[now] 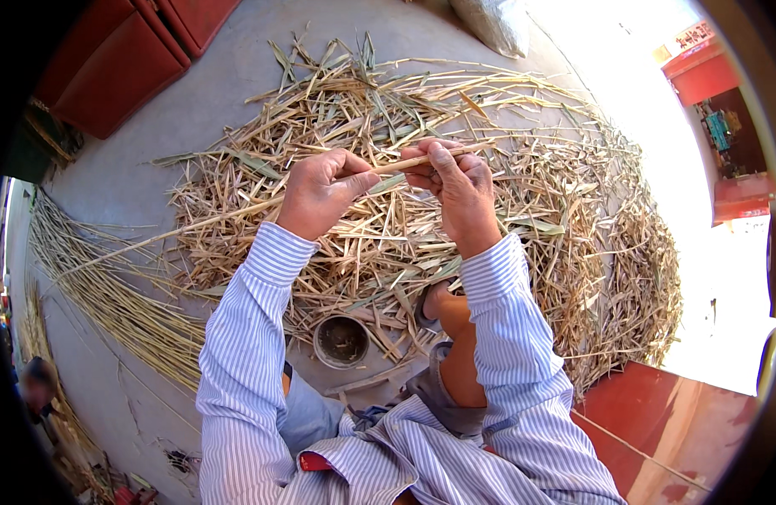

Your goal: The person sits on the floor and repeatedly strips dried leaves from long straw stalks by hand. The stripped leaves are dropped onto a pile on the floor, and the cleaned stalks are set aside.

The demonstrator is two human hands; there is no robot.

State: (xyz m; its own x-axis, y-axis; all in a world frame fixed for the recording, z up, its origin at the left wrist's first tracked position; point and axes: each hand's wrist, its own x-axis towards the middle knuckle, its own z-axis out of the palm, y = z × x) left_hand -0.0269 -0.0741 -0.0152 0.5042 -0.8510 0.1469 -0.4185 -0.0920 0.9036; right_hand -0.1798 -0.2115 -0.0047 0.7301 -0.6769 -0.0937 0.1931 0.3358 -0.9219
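Both my hands are closed on one long, pale yellow reed stalk [228,213], held up over a heap of dry husks. My left hand [321,189] pinches it between thumb and fingers, and its thin end runs far down to the left. A short way along, my right hand [455,183] grips the same stalk near its thicker end, which sticks out to the right past the fingers. Beneath both hands spreads the heap of dry leaf husks [380,244], tan with some green strips.
A bundle of thin peeled stalks [110,286] lies on the grey floor at left. Near my feet stands a round metal bowl [342,342]. Red furniture [119,63] stands at the far left, a pale sack [496,25] at the back. Bright light comes through an opening at right.
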